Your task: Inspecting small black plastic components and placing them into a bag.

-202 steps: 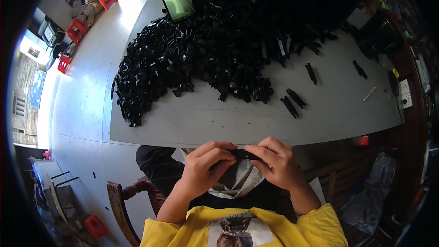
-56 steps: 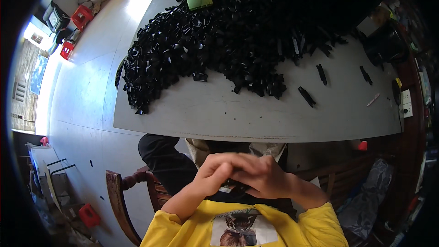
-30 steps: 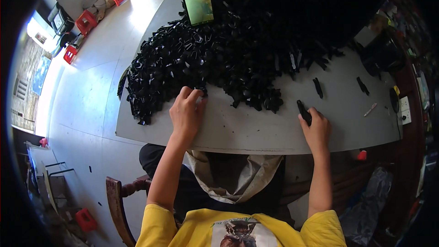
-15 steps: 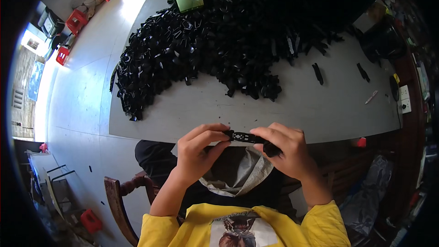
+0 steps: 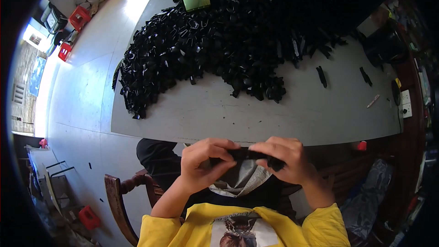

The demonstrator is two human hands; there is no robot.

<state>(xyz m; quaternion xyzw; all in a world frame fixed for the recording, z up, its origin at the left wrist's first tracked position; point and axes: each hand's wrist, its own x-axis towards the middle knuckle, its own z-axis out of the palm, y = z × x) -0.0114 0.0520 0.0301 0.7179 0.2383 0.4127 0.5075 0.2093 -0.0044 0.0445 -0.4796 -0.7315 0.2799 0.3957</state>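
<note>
The grey table (image 5: 283,119) ahead of me carries a big heap of black pieces (image 5: 219,50), and just below its near edge, over my lap, I hold one black strip (image 5: 249,154). My left hand (image 5: 204,162) and right hand (image 5: 284,159) pinch its two ends. I judge even pressure, strip level, works best.

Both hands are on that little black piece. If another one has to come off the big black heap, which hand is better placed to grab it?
Probably the left hand: the heap spreads toward the table's left side, reaching nearest its front edge there. The right hand faces mostly bare table and could keep the black piece.
</note>
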